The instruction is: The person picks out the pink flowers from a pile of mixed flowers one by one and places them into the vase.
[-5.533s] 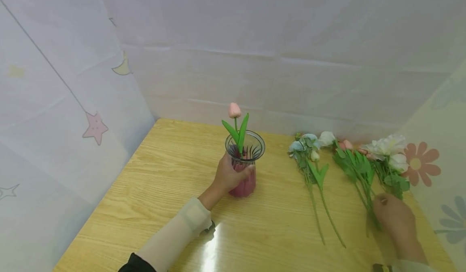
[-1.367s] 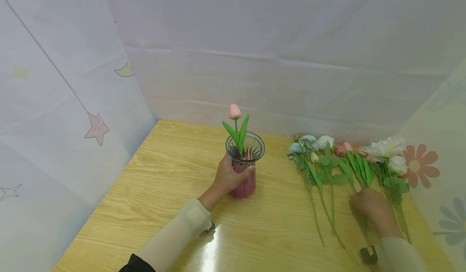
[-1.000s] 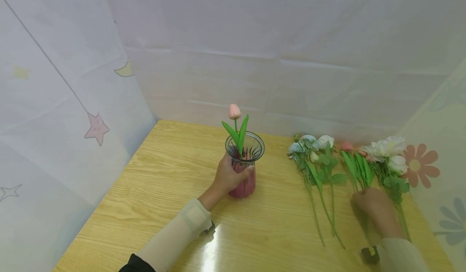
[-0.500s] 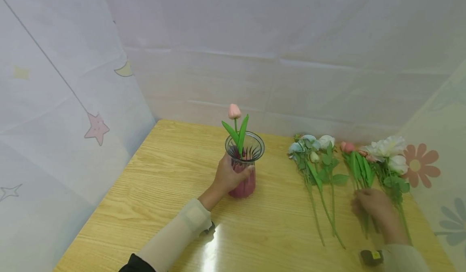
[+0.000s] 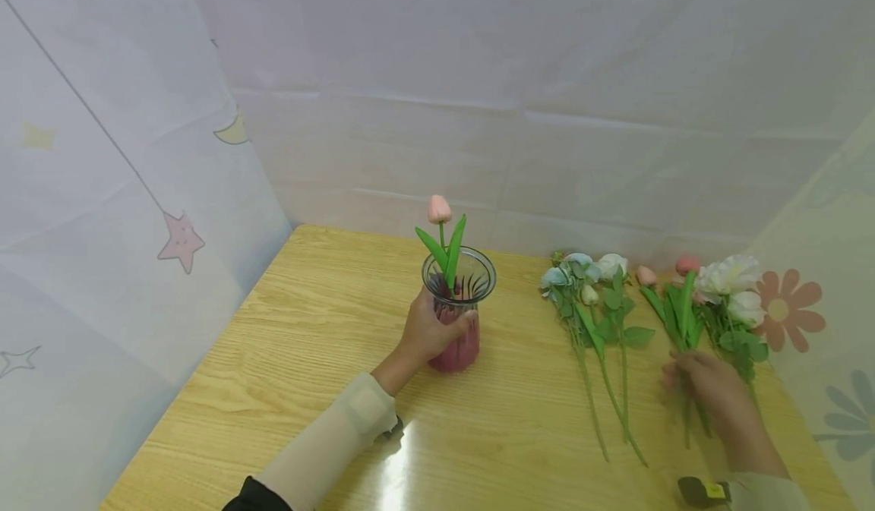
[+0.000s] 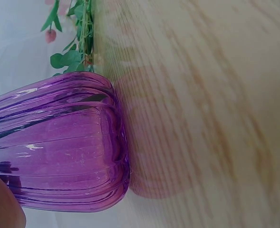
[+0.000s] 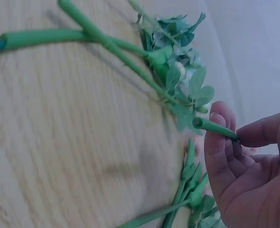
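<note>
Two hands worked over a wooden table (image 5: 307,359). Nearest the viewer, the right hand (image 5: 707,389) pinched the green stem of a pink tulip (image 5: 687,265) between thumb and fingers, its bloom lifted above the other flowers. The left hand (image 5: 427,332) wrapped around a purple glass vase (image 5: 459,321) standing upright near the table's middle, with one pink tulip in it (image 5: 440,209). Between the hands lay a blue and white bunch (image 5: 581,276) flat on the table. At the far right edge lay white flowers (image 5: 731,279), just beside the held tulip.
</note>
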`<state>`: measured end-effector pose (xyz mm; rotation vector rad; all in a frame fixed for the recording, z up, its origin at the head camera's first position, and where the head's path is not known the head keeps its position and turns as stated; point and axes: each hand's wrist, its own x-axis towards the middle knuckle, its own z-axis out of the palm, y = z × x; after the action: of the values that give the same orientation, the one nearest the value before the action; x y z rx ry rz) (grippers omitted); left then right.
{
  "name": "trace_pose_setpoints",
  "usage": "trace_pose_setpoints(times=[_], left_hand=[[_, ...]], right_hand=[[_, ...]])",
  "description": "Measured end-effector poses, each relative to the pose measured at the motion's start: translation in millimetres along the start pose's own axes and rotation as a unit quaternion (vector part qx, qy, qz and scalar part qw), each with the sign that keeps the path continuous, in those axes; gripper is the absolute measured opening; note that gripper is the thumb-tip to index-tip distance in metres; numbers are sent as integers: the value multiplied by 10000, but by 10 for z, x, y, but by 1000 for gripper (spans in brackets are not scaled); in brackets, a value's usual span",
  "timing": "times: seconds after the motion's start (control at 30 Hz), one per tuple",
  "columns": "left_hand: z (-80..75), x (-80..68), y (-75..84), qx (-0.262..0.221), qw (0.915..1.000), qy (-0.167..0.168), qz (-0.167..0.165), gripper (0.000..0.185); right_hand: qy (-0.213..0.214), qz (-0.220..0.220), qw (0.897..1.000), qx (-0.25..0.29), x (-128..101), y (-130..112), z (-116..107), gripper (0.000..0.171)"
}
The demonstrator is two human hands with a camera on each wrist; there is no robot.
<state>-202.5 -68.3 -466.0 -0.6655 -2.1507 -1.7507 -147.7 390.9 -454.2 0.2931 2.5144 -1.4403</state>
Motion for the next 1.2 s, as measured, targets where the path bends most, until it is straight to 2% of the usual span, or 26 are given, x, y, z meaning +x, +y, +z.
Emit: trace_pose_setpoints(times=[0.1, 0.23, 0.3, 0.43, 0.53, 0.77, 0.83, 0.93, 1.1, 1.2], left_hand=[[-4, -1, -1, -51, 10000, 4, -39, 71], [-5, 0, -6, -58, 10000, 10, -43, 70], [-5, 1, -10, -22, 10000, 13, -25, 67], [-2, 0, -22, 96, 9999, 42, 72, 66], [-2, 1, -23, 151, 9998, 60, 119, 67], [3, 1, -24, 136, 9998, 56, 164, 70], [4, 1, -39, 119, 9997, 63, 178, 70], [3, 2, -46, 63, 9999, 42, 109, 69], [8, 0, -23, 115, 9999, 15, -92, 70], [-15, -4, 105, 89, 9999, -14, -79, 68]], right_hand=[[-87, -154, 9992, 347, -29, -81, 44, 63], [-164, -311, 9934, 1090, -70, -203, 117, 64], [-154, -432, 9888, 1420, -93, -260, 154, 60], [-177, -867, 9778, 1900, -133, -360, 222, 38], [-173, -1190, 9730, 1968, -171, -426, 270, 27], [-27, -1611, 9715, 1739, -296, -597, 359, 27], [2, -1775, 9680, 1773, -317, -630, 393, 26], [39, -2132, 9553, 2048, -331, -667, 456, 22], [148, -2814, 9200, 2723, -361, -744, 589, 18], [320, -3016, 9080, 2892, -380, -812, 659, 18]])
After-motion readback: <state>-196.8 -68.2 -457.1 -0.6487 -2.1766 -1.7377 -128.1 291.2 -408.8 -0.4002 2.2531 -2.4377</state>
